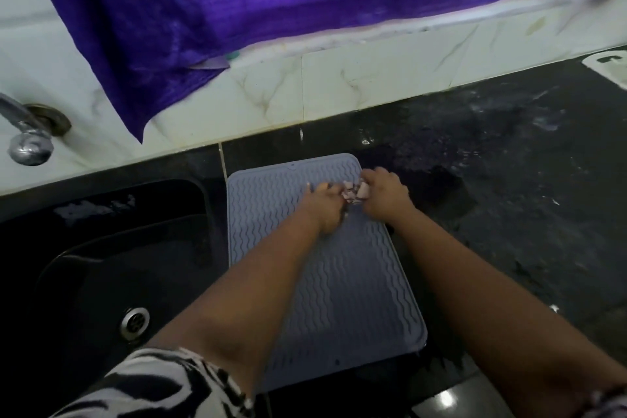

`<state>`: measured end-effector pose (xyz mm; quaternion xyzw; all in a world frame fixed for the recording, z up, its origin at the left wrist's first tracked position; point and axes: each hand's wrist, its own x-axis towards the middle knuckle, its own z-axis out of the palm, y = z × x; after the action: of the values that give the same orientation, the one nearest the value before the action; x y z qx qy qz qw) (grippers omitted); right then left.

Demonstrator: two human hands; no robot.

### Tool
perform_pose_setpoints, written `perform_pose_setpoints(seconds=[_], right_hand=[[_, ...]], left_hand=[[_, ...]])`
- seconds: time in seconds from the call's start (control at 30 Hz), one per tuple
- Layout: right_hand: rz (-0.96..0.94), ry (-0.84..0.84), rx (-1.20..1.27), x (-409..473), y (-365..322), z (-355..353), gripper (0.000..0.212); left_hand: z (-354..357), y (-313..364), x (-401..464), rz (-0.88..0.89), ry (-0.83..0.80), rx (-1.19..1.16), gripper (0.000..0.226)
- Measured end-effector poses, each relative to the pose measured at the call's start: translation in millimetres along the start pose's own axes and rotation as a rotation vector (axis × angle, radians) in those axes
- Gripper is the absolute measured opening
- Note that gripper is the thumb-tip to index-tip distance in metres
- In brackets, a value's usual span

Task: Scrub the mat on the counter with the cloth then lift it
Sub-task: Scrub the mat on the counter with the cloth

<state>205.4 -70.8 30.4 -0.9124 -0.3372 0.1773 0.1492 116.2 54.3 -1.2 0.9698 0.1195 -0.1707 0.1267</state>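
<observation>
Both arms outstretched, left hand (322, 205) and right hand (385, 197) side by side, fingers curled

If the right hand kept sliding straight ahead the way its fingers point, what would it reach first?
Probably the mat's far edge, then bare wet counter and the tiled wall. The right hand points up and slightly left; nothing else seems to lie in that line.

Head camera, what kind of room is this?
Most likely a home kitchen: a black sink with a wall tap, a dark stone counter and a ridged drying mat.
</observation>
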Motion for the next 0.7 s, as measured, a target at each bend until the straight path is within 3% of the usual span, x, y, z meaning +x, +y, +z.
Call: perform_pose_setpoints(seconds=[0.2,0.5,0.57,0.63,0.7], right_hand=[[-0.090,0.081,-0.251,-27.4,6.6,37.4,0.025],[-0.181,-0.223,-0.504,-175.2,33.8,44.6,0.027],[-0.099,-0.409,-0.340,-182.4,33.3,25.8,0.021],[0.032,-0.567,0.010,-173.4,30.6,3.0,0.018],[0.005,-0.399,0.090,-144.1,27.5,-14.2,0.014]], left_hand=[[22.1,0.1,-9.8,-0.081,-0.010,-0.045,0.059],[17.4,4.0,-12.2,-0.090,-0.023,-0.037,0.057],[16.1,7.2,-15.5,-0.100,-0.025,-0.046,0.058],[18.0,11.5,-21.3,-0.101,0.028,-0.037,0.058],[22.0,16.7,-29.5,-0.078,0.174,-0.079,0.055]])
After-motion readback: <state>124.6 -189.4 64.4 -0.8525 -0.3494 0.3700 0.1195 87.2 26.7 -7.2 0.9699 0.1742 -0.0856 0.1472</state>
